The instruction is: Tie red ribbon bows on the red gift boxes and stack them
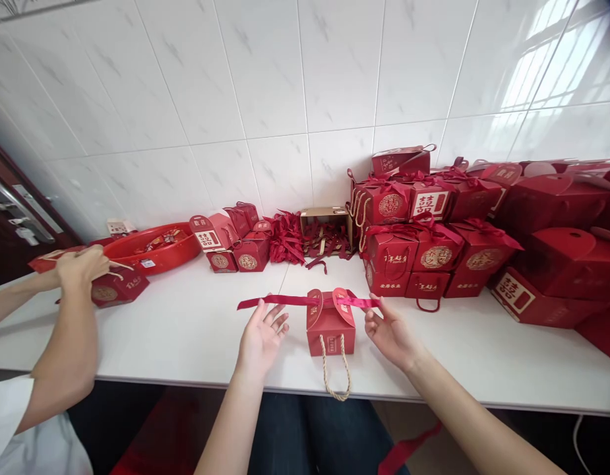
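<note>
A small red gift box (331, 333) stands upright in front of me, with a twisted cord handle (337, 396) hanging over the table's front edge. A red ribbon (292, 300) runs through its top flaps and sticks out on both sides. On the left, my left hand (262, 336) holds the ribbon at thumb and finger, palm up, its other fingers loosely curled. The ribbon's free end reaches past that hand. My right hand (394, 333) pinches the brighter right end (359, 302) of the ribbon, beside the box.
Stacked red boxes (433, 257) fill the back right. Behind my box are a pile of ribbons (286, 237), an open carton (327, 212) and a few boxes (252, 254). At left, a co-worker's hands (82, 267) handle a box near a red basin (186, 254). A loose ribbon (408, 452) hangs below the table.
</note>
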Demonstrator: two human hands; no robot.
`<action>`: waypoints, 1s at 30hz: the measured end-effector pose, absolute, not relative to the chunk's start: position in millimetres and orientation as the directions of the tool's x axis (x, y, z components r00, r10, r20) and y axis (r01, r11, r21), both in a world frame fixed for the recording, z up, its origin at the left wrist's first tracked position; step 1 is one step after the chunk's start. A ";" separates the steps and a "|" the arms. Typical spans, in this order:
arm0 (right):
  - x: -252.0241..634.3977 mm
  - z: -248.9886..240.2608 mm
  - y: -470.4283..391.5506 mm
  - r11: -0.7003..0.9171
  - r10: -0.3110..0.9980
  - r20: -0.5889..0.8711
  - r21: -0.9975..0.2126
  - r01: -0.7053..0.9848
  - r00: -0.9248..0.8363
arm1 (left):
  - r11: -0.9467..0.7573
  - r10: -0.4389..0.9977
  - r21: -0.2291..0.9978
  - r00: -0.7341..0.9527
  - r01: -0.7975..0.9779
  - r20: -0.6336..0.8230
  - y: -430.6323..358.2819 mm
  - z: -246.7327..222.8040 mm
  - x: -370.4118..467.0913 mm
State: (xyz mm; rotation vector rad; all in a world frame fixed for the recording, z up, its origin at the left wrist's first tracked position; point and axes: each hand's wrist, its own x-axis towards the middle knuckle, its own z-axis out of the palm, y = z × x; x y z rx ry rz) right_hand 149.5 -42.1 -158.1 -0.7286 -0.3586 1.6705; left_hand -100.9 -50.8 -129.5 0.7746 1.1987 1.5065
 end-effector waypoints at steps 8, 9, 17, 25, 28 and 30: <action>162.1 -147.0 -36.3 0.066 0.978 -0.094 -0.712 -0.699 0.188 | -0.195 0.897 0.806 -0.435 -0.558 -0.083 -46.9 -101.1 -108.8; 163.6 -142.3 -36.0 0.101 0.977 -0.054 -0.734 -0.672 0.206 | -0.219 0.890 0.801 -0.450 -0.557 -0.070 -46.7 -95.9 -108.9; 171.7 -93.5 -28.2 0.356 0.916 0.307 -0.918 -0.172 0.258 | -0.329 0.893 0.842 -0.431 -0.427 0.131 -40.1 -44.9 -104.4; 152.2 -34.9 -17.3 0.486 0.871 0.486 -0.874 0.026 0.068 | -0.548 0.812 0.817 -0.350 -0.179 0.467 -28.0 -5.2 -76.5; 144.1 -18.0 -13.2 0.500 0.866 0.499 -0.866 -0.033 0.018 | -0.565 0.807 0.814 -0.301 -0.139 0.508 -22.2 2.9 -65.0; 141.1 -10.4 -10.7 0.483 0.875 0.485 -0.873 -0.065 -0.016 | -0.569 0.808 0.814 -0.267 -0.120 0.526 -18.6 7.3 -59.8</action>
